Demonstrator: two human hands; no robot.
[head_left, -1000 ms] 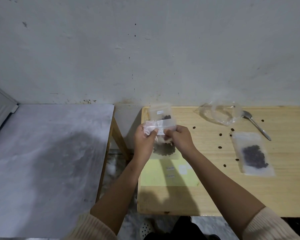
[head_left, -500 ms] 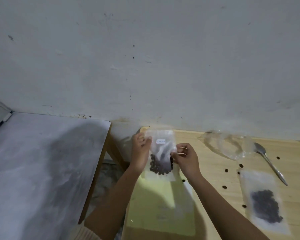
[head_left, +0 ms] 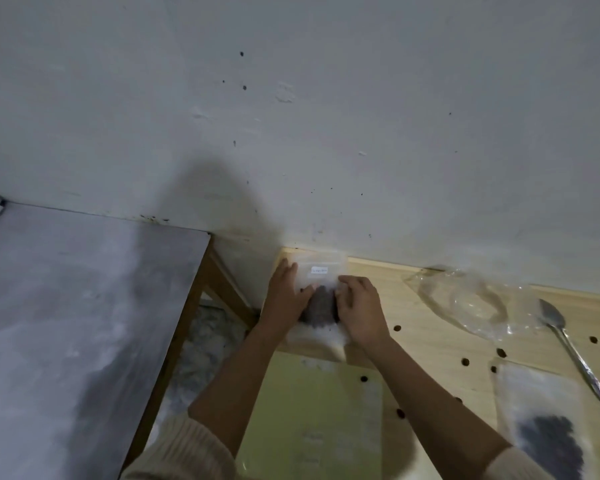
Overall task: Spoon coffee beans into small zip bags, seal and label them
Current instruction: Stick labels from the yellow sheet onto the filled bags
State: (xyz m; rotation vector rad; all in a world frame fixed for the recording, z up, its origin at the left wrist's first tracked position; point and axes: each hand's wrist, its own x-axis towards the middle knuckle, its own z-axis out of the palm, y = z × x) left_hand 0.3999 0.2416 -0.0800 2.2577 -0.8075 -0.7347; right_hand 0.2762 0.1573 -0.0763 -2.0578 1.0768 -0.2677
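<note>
At the far left corner of the wood table [head_left: 430, 341], close against the wall [head_left: 326, 98], your bag [head_left: 329, 282] lies flat, labelled end toward the wall; the beans [head_left: 321, 308] sit in a dark heap in its middle, between your two hands; a small white label [head_left: 319, 270] is stuck on the clear upper part, and it carries writing, but too small and blurred to read. Your left hand [head_left: 286, 296] lies on the bag's left edge with the fingers straight and flat, pressing rather than gripping; your right hand [head_left: 359, 306] covers the right edge with the fingers bent over the plastic, and it cannot be told whether they pinch it or only press down.

Nearer you, a yellow-green sheet [head_left: 312, 427] lies on the table; the faint pale marks on it may be more labels, none legible. To your right, a second bag [head_left: 534, 386] lies flat with its own dark heap of beans at the near end; a crumpled big bag [head_left: 471, 303] of clear plastic lies by the wall; the spoon [head_left: 568, 344] is just beside it, bowl toward the wall, handle toward you; loose beans [head_left: 397, 328] are scattered over the wood between the bags. A grey table [head_left: 66, 323] stands to your left, apart from the wood one.
</note>
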